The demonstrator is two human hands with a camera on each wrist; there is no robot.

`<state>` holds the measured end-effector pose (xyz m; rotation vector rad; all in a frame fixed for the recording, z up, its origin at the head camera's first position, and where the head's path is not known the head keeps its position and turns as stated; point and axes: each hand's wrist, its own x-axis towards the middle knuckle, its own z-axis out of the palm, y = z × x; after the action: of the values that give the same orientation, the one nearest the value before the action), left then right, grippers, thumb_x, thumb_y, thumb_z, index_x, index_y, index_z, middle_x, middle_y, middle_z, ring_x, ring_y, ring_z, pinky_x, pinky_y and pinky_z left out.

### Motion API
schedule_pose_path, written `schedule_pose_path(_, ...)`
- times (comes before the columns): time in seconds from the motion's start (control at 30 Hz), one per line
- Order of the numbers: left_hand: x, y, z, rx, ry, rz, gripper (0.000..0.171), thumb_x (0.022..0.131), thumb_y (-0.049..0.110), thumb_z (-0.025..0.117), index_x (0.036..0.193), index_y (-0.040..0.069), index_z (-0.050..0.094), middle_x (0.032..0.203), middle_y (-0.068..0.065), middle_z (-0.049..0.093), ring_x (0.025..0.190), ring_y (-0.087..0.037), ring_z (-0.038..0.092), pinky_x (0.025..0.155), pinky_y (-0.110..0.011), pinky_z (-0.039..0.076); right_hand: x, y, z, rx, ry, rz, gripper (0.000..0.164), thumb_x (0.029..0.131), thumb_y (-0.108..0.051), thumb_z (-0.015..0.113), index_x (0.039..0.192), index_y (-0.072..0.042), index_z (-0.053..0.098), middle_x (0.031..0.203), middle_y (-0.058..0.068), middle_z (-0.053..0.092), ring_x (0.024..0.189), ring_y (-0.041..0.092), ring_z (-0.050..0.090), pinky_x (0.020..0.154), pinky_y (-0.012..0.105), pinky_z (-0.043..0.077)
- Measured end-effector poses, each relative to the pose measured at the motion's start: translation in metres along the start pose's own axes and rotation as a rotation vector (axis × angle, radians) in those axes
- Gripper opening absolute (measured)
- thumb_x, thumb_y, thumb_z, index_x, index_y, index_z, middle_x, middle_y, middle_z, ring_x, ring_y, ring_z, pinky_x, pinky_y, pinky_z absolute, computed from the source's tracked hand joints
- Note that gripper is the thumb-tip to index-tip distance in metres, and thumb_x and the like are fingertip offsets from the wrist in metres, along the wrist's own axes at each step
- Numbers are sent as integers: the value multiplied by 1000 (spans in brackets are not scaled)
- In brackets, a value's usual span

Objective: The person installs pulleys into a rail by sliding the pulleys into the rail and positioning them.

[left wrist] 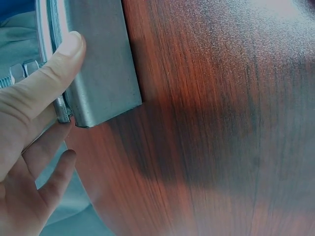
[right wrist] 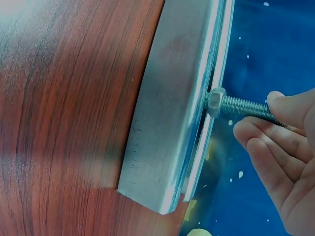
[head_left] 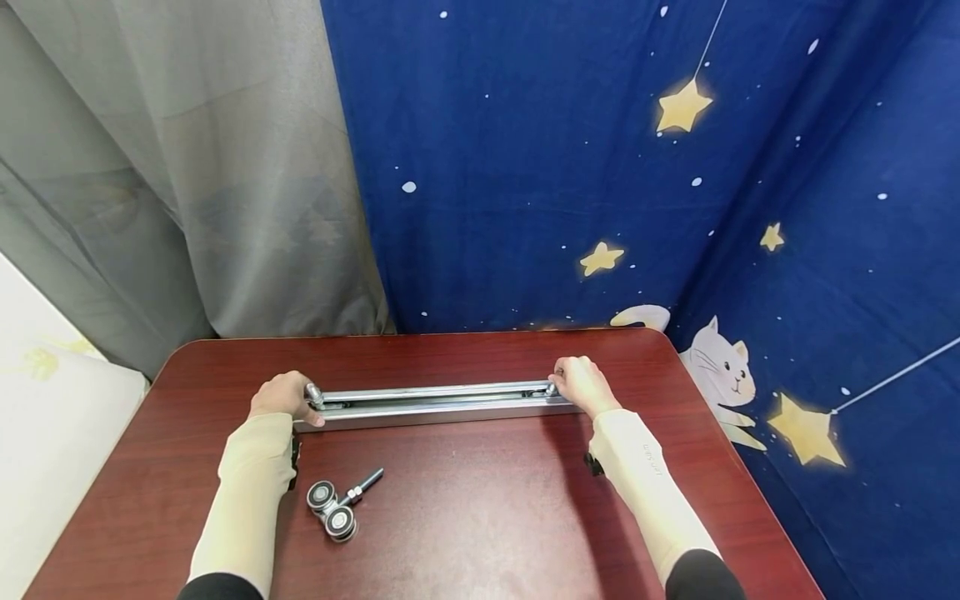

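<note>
A slotted steel channel rail (head_left: 450,407) lies across the table, its slot facing up. At its left end, my left hand (head_left: 283,398) grips the rail, thumb on the side wall (left wrist: 103,73) and fingers around the end. A bolt with nuts (left wrist: 24,71) stands up from the slot beside that thumb. Near the other end my right hand (head_left: 585,383) pinches the threaded bolt (right wrist: 243,107) that rises through the slot, a hex nut (right wrist: 215,102) at its base. What the bolts join to inside the rail is hidden.
A loose roller trolley (head_left: 332,510) with a threaded bolt lies on the reddish-brown table (head_left: 465,533), in front of the rail's left part. Grey and blue star-patterned curtains (head_left: 525,167) hang behind the table. Something white (head_left: 60,425) stands at the left.
</note>
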<state>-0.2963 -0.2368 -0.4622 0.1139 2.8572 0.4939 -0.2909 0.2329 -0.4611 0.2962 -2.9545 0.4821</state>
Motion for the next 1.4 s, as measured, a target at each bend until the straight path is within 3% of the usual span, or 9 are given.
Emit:
schedule_pose_path(0.13,-1,1,0,0,-3,-2,39,52,29,86,82,10,69,82,-12,64,70,-27,55,58,-44,45,2,5,-3,65,-72,-11,8,76,-13,70,78,-8,65,67,2,61,62,16,54,62,35,46)
schedule_pose_path(0.27,-1,2,0,-3,-13,-9,37,52,28,86,80,11,69,82,-11,63,70,-28,55,58,-43,45,3,19,-9,103,-229,11,25,66,-12,77,88,-8,65,83,6,65,78,19,59,74,39,47)
schedule_pose_path(0.4,1,-1,1,4,-2,-6,39,51,29,87,81,10,69,84,-12,64,72,-29,57,59,-45,46,2,37,-8,3,-334,62,51,60,-14,81,107,-9,63,106,10,61,98,25,55,81,45,45)
schedule_pose_path(0.5,3,-2,2,3,0,2,42,50,30,87,83,10,70,85,-13,65,72,-29,57,59,-45,46,2,49,-3,-54,-370,105,62,59,-17,83,116,-9,59,112,13,56,100,26,52,80,47,45)
schedule_pose_path(0.6,5,-2,5,-1,-3,8,43,50,32,86,83,10,70,86,-13,65,72,-29,57,59,-44,46,4,54,2,-86,-371,129,64,58,-16,84,116,-7,59,112,12,58,98,25,53,79,44,45)
schedule_pose_path(0.8,5,-6,8,7,10,33,44,50,32,86,84,10,69,85,-14,64,72,-30,57,59,-45,45,8,44,5,-151,-348,127,59,52,-5,84,107,-2,64,105,12,63,94,25,58,79,43,47)
schedule_pose_path(1.17,4,-14,18,6,-4,114,46,63,30,81,94,1,62,85,-15,62,71,-26,54,63,-45,44,9,40,7,-182,-315,149,60,45,2,86,102,-5,66,99,11,64,88,25,60,74,40,50)
schedule_pose_path(1.27,0,-16,18,-40,-16,162,50,66,27,79,100,-5,60,89,-18,62,77,-29,56,68,-46,45,10,41,10,-201,-305,131,63,43,1,87,102,-5,66,100,12,64,89,27,60,73,40,50)
schedule_pose_path(1.4,-9,-12,8,-197,-6,229,73,69,20,76,121,-17,42,115,-35,49,104,-46,49,83,-54,41,11,40,11,-213,-287,115,63,40,1,88,99,-6,67,99,12,64,88,27,60,72,40,50)
